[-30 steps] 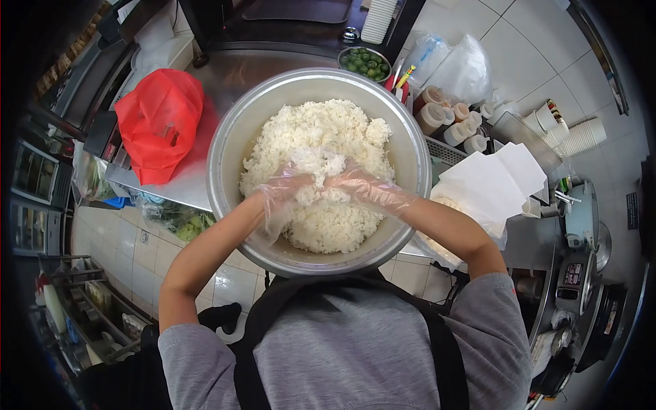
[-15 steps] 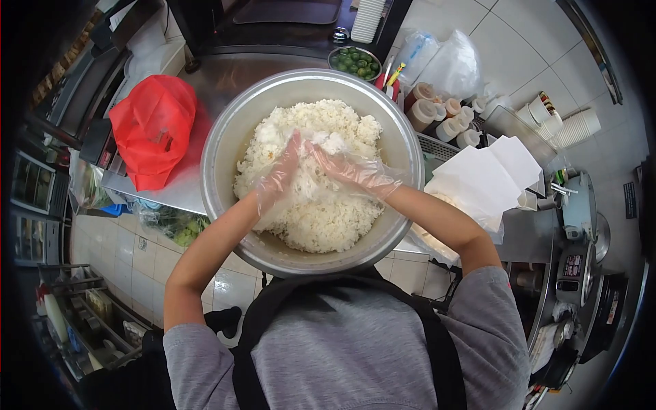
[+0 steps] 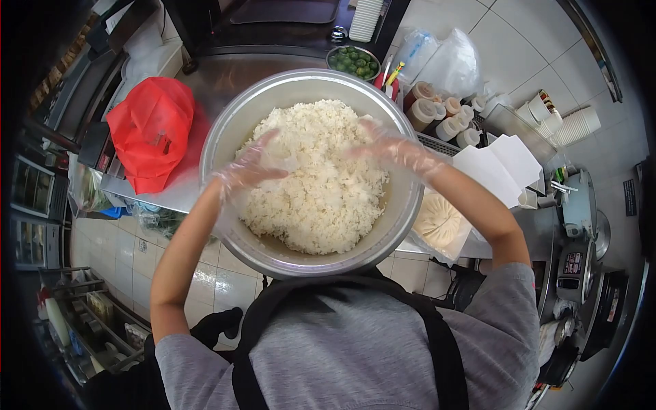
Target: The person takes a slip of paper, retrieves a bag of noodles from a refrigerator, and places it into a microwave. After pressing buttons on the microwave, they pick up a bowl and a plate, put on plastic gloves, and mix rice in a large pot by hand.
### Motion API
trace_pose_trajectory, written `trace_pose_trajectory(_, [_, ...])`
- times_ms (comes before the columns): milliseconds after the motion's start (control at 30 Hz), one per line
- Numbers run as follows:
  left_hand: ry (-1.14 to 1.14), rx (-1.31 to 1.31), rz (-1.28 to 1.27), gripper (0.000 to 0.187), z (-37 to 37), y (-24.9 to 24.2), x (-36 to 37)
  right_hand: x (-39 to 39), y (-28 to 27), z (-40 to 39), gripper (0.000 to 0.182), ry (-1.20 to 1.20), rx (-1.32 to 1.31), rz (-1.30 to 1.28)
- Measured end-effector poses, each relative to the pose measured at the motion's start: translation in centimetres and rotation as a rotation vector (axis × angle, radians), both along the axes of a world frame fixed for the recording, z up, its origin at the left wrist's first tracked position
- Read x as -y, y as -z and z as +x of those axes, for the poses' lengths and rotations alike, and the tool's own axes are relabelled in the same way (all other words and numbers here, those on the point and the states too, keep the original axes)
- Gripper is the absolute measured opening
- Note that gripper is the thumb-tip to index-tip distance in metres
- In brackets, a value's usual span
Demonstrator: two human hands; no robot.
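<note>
Clearly, both hands are working in a big metal bowl point(image 3: 225, 130) heaped with cooked white rice point(image 3: 318, 178), which is sitting on a steel counter point(image 3: 225, 72) right in front of the person. Both hands are wearing thin clear plastic gloves. The left hand point(image 3: 249, 167) is lying with fingers spread on the rice near the bowl's left wall; the right hand point(image 3: 396, 147) is resting open on the rice near the right wall. The two hands are well apart, flat and gripping nothing.

Left of the bowl a red plastic bag point(image 3: 154, 130) is lying on the counter. Behind the bowl a small dish of green limes point(image 3: 353, 61) is standing, and just right of it several lidded sauce cups point(image 3: 444, 116). Farther right, stacks of white paper cups point(image 3: 570, 126) are sitting near sheets of white paper point(image 3: 499, 167). A rice cooker point(image 3: 581, 273) is showing at the far right; its panel carries writing that is too small to read. No other lettering is legible.
</note>
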State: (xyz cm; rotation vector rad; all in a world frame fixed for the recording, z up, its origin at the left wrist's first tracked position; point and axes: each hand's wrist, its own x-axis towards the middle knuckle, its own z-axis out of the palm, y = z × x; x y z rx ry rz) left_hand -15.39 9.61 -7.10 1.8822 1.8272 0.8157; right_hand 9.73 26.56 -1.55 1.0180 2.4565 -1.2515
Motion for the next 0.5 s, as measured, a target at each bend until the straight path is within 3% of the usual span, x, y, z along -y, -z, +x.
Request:
trace_pose_trajectory(100, [-0.321, 0.527, -0.891, 0.093, -0.1, -4.3, -1.6, -3.4, 3.3, -0.1, 0.1, 0.22, -0.119, -0.134])
trace_pose_trajectory(167, [0.225, -0.023, -0.8, 0.101, -3.1, 2.8, -4.6, -4.8, 6.1, -2.9, 0.102, 0.278, -0.078, -0.208])
trace_pose_trajectory(233, [0.243, 0.034, -0.8, 0.108, -2.8, 4.2, -5.5, -6.2, 10.7, -4.2, 0.1, 0.28, -0.151, -0.058])
trace_pose_trajectory(300, [-0.276, 0.692, -0.865, 0.113, 1.6, 0.5, -5.7, -5.8, 11.1, -4.9, 0.096, 0.326, -0.176, -0.052])
trace_pose_trajectory(367, [-0.301, 0.684, -0.644, 0.103, 2.7, 1.6, -6.1, -3.9, 8.1, -4.7, 0.091, 0.424, -0.157, -0.187])
trace_pose_trajectory(500, [-0.315, 0.825, -0.415, 0.089, 3.6, 5.0, -8.6, -2.3, 8.3, -3.8, 0.091, 0.279, -0.407, -0.45])
